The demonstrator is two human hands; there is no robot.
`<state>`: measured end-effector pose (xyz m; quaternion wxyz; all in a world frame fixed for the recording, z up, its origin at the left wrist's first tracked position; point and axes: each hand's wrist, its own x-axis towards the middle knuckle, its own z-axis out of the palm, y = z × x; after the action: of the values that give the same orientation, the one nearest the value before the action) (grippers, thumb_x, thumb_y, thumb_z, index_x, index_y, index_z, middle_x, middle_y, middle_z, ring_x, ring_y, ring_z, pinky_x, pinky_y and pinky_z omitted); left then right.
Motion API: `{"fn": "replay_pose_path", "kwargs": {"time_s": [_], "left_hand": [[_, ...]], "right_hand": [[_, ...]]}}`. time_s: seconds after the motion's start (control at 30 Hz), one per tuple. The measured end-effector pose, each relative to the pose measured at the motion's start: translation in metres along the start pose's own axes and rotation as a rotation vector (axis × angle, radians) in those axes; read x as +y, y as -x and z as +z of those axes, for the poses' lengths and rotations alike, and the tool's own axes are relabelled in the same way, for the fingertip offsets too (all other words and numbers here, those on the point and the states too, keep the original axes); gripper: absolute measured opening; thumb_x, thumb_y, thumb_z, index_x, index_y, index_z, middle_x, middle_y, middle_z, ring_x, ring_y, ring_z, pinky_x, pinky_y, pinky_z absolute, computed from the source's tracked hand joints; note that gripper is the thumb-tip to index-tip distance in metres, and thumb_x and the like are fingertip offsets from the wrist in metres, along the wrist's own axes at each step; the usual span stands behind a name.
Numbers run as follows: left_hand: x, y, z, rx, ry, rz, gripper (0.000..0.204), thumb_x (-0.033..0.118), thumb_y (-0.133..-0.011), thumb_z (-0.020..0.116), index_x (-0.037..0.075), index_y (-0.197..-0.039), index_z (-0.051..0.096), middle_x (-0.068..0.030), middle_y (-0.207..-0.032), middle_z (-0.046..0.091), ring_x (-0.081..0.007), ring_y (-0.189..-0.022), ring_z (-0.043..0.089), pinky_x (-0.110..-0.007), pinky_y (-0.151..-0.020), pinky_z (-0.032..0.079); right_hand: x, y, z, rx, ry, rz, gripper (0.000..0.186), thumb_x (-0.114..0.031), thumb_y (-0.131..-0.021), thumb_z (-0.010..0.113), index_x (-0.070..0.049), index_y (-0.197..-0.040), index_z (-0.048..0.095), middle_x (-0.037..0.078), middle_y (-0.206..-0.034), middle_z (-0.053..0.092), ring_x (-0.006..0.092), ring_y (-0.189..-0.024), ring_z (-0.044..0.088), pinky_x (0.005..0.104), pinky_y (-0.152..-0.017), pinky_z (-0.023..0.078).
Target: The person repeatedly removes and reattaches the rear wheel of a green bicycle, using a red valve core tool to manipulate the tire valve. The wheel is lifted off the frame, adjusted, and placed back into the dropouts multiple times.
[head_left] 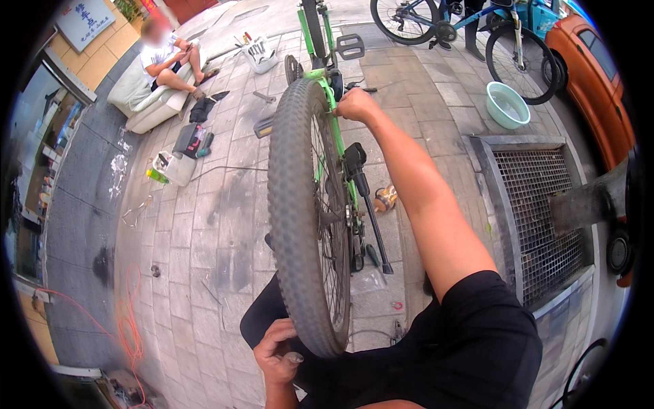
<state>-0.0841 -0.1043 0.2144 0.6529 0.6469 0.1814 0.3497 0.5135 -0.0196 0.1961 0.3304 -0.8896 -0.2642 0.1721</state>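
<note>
1. Black knobby rubber bicycle wheel (300, 204) stands upright, dead centre in my view.
2. Left hand (276, 351) cups the tyre's near edge, fingers curled.
3. Right hand (355, 105) clenches the bright green metal frame (327, 82) at the wheel's far end.
4. I judge the wheel stiff, grippy, moderately heavy; the tread is the best hold.

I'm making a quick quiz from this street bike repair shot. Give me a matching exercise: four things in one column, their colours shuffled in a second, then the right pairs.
Things:
1. bicycle frame
2. basin
3. cable on the pavement
4. tyre

Colours:
a. orange
b. grey-black
c. bright green
d. pale green

Pairs: 1-c, 2-d, 3-a, 4-b
</note>
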Motion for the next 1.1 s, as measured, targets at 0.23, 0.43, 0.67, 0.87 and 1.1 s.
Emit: {"fn": "replay_pose_path", "kwargs": {"time_s": [0.23,0.43,0.67,0.87,1.1], "left_hand": [[0.013,-0.014,0.009,-0.019,0.016,0.053,0.063,0.041,-0.073,0.096,-0.007,-0.108,0.073,-0.0202,-0.11,0.071,-0.0314,-0.109,0.067,-0.041,-0.096,0.052],[0.004,0.003,0.008,-0.066,-0.083,-0.019,0.058,0.027,-0.071,0.098,-0.006,-0.111,0.074,-0.0185,-0.116,0.071,-0.0305,-0.11,0.067,-0.041,-0.097,0.052],[-0.004,0.033,-0.015,-0.281,-0.492,-0.219,0.05,0.01,-0.074,0.092,0.0,-0.119,0.074,-0.0147,-0.126,0.068,-0.0259,-0.112,0.068,-0.038,-0.099,0.053],[-0.042,0.052,-0.047,-0.199,-0.558,-0.243,0.047,-0.002,-0.078,0.079,-0.001,-0.124,0.07,-0.0168,-0.125,0.068,-0.0283,-0.113,0.068,-0.037,-0.099,0.053],[-0.046,0.032,-0.034,-0.059,-0.414,-0.188,0.037,0.008,-0.086,0.082,-0.003,-0.12,0.071,-0.0179,-0.121,0.071,-0.0279,-0.112,0.069,-0.037,-0.1,0.052]], "right_hand": [[-0.001,0.003,-0.003,0.008,-0.016,0.005,0.039,-0.033,-0.076,0.084,-0.01,-0.107,0.081,0.016,-0.121,0.076,0.0316,-0.116,0.07,0.0408,-0.1,0.055],[-0.001,0.001,0.003,0.01,0.006,-0.007,0.04,-0.034,-0.076,0.083,-0.011,-0.108,0.082,0.016,-0.12,0.076,0.0325,-0.115,0.071,0.0417,-0.099,0.055],[0.003,-0.001,0.001,0.033,0.022,0.008,0.04,-0.035,-0.076,0.082,-0.011,-0.108,0.081,0.016,-0.119,0.076,0.0329,-0.115,0.071,0.0424,-0.098,0.055],[-0.003,0.001,0.0,0.012,-0.031,0.019,0.04,-0.035,-0.076,0.083,-0.012,-0.108,0.082,0.015,-0.122,0.075,0.0324,-0.118,0.07,0.0418,-0.099,0.055],[0.003,-0.003,0.001,0.019,-0.014,0.013,0.04,-0.036,-0.076,0.086,-0.013,-0.108,0.082,0.015,-0.12,0.076,0.0317,-0.115,0.071,0.0414,-0.098,0.055]]}}
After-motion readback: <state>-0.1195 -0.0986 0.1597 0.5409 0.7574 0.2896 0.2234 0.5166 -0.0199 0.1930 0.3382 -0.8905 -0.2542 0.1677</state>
